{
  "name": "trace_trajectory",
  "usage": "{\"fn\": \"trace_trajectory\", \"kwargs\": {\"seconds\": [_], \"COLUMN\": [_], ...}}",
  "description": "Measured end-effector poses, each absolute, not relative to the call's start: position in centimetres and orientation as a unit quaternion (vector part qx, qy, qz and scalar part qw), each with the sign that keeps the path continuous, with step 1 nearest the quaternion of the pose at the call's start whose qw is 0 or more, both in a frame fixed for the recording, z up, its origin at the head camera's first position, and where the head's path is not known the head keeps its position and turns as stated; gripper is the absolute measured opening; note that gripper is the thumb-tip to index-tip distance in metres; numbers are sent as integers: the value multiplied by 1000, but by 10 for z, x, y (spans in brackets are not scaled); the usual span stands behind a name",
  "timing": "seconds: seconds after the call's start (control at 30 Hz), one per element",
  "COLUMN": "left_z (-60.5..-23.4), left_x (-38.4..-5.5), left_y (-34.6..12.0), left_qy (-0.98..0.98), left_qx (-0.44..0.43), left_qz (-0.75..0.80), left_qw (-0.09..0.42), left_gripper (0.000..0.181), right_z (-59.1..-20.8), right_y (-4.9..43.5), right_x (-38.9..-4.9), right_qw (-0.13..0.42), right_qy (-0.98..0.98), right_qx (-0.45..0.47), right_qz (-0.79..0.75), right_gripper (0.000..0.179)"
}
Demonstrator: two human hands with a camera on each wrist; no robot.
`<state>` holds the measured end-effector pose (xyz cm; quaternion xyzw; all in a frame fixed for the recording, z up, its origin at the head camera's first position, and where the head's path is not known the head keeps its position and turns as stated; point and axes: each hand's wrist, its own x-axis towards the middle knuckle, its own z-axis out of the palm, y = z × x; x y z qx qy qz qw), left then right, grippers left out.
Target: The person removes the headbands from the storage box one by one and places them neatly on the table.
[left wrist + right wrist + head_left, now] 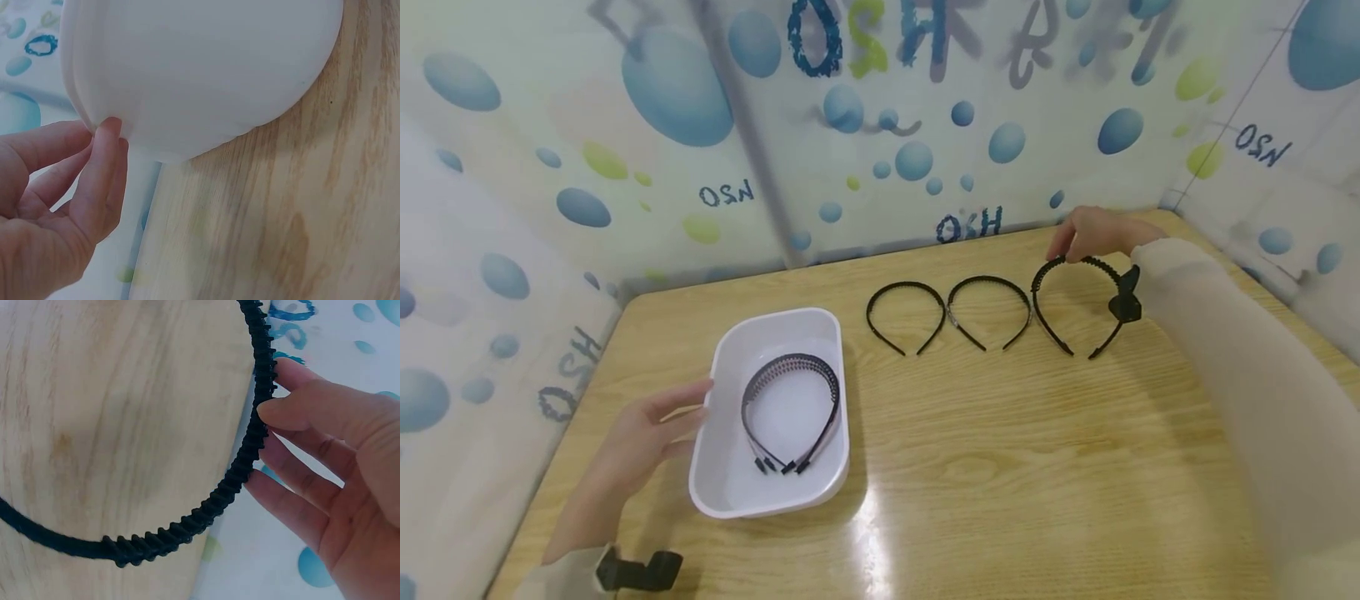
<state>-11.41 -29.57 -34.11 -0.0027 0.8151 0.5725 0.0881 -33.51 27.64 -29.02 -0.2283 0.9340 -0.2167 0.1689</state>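
My right hand [1086,233] pinches the top of a black toothed headband [212,503] between thumb and fingers. In the head view its two ends point toward me, at the right end of a row. Beside it two more black headbands, a middle one [992,278] and a left one [904,285], form the rest of the row. At the left stands a white plastic basin [767,507] containing several dark headbands [797,358], laid over one another. My left hand [69,200] holds the basin's left rim, fingertips against its outer wall.
All this is on a wooden table [1000,467] with light grain. Walls [865,192] patterned with blue and green bubbles rise behind it and along both sides. Dark straps with black pieces [647,571] sit around both wrists.
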Motion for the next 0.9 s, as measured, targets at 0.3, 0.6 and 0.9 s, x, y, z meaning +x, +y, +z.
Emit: {"fn": "trace_trajectory", "kwargs": {"seconds": [0.3, 0.6, 0.9], "left_z": [-342, -342, -342], "left_x": [-116, -116, -117], "left_y": [-296, -297, -298], "left_qy": [811, 801, 797], "left_qx": [-2, -7, -8], "left_qz": [579, 592, 597], "left_qw": [89, 89, 91], "left_gripper": [52, 49, 48], "right_z": [-310, -325, -331], "right_y": [281, 281, 280], "right_x": [-344, -349, -352], "right_qw": [178, 177, 177], "right_qy": [932, 930, 930], "right_qx": [-225, -218, -227], "right_qz": [-222, -235, -229], "right_gripper": [26, 26, 27]}}
